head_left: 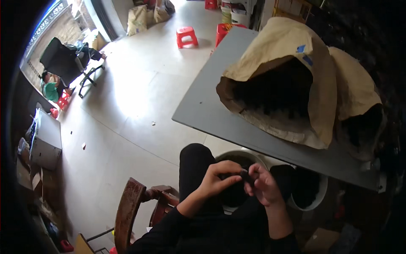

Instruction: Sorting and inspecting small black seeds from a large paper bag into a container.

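Head view: a pale tiled floor (127, 106) runs under a grey flat table (203, 106) and a red plastic stool (186, 36). On the table, an open brown paper sack (287, 55) holds dark contents. Below its edge stands a white bucket (321, 190). Left hand (215, 180) and right hand (264, 186), fingers curled, pinch a small dark piece (246, 175) between them above the lap.

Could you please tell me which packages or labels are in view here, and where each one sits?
Large brown paper sack: open-mouthed, lying on the grey table.
Blue label patches: on that sack's top.
Second paper sack: behind it, right.
Tan sacks: on the floor, far end.
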`<state>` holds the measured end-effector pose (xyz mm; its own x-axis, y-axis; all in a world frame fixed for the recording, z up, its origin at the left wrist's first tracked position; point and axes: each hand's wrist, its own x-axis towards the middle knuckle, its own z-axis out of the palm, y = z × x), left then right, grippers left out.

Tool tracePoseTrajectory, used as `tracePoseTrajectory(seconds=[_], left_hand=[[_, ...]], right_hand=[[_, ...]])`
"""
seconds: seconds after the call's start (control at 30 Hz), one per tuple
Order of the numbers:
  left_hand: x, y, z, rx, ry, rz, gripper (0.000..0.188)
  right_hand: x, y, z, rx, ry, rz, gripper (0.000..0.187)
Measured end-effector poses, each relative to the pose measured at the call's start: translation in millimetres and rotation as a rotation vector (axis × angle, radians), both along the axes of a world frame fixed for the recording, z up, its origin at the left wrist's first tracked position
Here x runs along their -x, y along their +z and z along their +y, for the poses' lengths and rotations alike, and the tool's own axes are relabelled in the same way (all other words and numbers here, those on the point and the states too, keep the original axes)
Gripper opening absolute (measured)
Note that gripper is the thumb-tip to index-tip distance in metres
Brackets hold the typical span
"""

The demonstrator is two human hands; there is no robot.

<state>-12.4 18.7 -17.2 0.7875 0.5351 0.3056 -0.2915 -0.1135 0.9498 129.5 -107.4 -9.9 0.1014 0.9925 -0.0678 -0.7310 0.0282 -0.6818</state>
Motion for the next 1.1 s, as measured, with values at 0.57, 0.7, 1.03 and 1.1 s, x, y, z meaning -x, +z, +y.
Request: tracePoseTrajectory(seconds=[0.57, 0.7, 1.03, 1.1], left_hand=[[8.1, 21.1, -16.1, -0.385, 0.015, -0.027, 0.024], [9.9, 17.9, -9.5, -0.310, -0.111, 0.022, 0.024], [7.0, 11.9, -34.7, -0.472, 0.150, 0.053, 0.022], [6.6, 11.8, -36.5, -0.462, 0.156, 0.026, 0.022]], right_hand=[[18.9, -7.3, -9.9, 0.104, -0.066, 0.110, 0.008], [13.6, 1.0, -15.0, 0.110, 0.130, 0.182, 0.010], [50.5, -4.6, -11.7, 0.278, -0.416, -0.208, 0.032], [55.7, -7.9, -13.3, 0.264, -0.456, -0.235, 0.031]])
